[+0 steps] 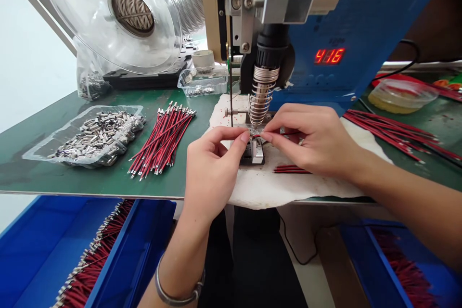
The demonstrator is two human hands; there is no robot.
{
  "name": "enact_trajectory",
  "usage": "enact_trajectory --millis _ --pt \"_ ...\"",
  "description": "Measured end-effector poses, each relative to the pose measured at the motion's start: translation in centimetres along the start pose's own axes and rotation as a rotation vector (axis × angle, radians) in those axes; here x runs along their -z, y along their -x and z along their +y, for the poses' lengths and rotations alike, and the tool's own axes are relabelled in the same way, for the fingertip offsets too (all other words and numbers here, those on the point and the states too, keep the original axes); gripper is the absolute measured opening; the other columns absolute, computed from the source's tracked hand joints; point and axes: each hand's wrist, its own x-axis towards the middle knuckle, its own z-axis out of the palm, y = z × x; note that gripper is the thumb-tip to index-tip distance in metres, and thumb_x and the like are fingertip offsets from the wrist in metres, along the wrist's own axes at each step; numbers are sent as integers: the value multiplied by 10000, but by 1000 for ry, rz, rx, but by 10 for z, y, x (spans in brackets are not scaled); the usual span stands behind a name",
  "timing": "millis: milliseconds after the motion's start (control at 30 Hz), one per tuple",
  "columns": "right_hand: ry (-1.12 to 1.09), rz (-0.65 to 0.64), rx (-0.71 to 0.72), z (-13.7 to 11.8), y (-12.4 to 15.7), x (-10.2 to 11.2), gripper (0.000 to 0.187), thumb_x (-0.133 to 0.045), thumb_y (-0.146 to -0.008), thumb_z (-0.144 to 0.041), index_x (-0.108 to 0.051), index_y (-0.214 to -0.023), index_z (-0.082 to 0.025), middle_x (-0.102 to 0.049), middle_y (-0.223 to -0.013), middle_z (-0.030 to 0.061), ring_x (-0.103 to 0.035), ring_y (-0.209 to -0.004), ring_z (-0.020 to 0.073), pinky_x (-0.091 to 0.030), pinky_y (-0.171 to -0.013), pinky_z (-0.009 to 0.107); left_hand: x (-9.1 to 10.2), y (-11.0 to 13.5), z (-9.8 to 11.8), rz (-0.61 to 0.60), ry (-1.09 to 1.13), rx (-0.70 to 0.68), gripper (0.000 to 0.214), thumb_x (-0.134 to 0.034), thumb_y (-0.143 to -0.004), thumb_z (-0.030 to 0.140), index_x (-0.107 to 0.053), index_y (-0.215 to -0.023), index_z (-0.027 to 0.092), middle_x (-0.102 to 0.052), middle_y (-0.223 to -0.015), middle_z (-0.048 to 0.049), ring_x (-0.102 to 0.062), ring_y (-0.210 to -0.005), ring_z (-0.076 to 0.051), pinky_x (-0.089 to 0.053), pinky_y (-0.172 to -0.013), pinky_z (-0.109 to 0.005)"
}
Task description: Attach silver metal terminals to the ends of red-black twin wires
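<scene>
My right hand (317,139) pinches a thin red-and-black wire (290,133), whose end points left into a small metal fixture (257,150). From the other side my left hand (218,166) closes thumb and forefinger at the same fixture; what lies between those fingertips is too small to make out. Directly above both fingertips hangs the soldering iron (263,91) of a blue machine, its tip wrapped in a coil spring. A few loose red-and-black wires (290,169) lie on the white cloth (260,195) under my right hand.
On the left stand a clear tray (36,155) of small metal parts and a bundle of wires with metal ends (162,139). More wires (393,132) lie at right. Behind are a clear fume hood (83,14) and the blue machine body (346,24). Blue bins (32,250) sit below.
</scene>
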Motion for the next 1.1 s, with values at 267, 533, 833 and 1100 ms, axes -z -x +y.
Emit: enact_trajectory --millis 267,533,833,1100 --pt "-8 -7 -14 -1 1 0 118 -672 -945 -171 -721 -842 -201 -692 -768 2 -539 -574 115 -395 -524 288 1 1 2 8 -6 12 153 -828 -832 370 -834 -866 221 -794 -869 -42 -693 -748 -169 -497 -615 -240" --pt "-13 -9 -26 0 1 0 125 -661 -944 -178 -714 -842 -227 -702 -778 2 -547 -558 128 -402 -517 306 1 1 0 -2 -26 7 192 -787 -866 395 -837 -907 214 -794 -874 -60 -695 -737 -191 -466 -549 -253" --pt "-17 10 -10 -1 1 -1 109 -671 -938 -150 -722 -855 -200 -687 -771 5 -541 -558 121 -397 -523 303 2 2 1 5 -44 6 185 -803 -851 404 -839 -884 225 -768 -800 -44 -660 -688 -169 -448 -552 -254" --pt "-7 8 -26 1 2 -3 107 -670 -940 -177 -715 -858 -228 -696 -781 -3 -551 -564 126 -405 -526 300 2 1 -1 8 -54 -7 194 -788 -863 400 -835 -900 216 -779 -830 -54 -672 -703 -183 -442 -538 -259"
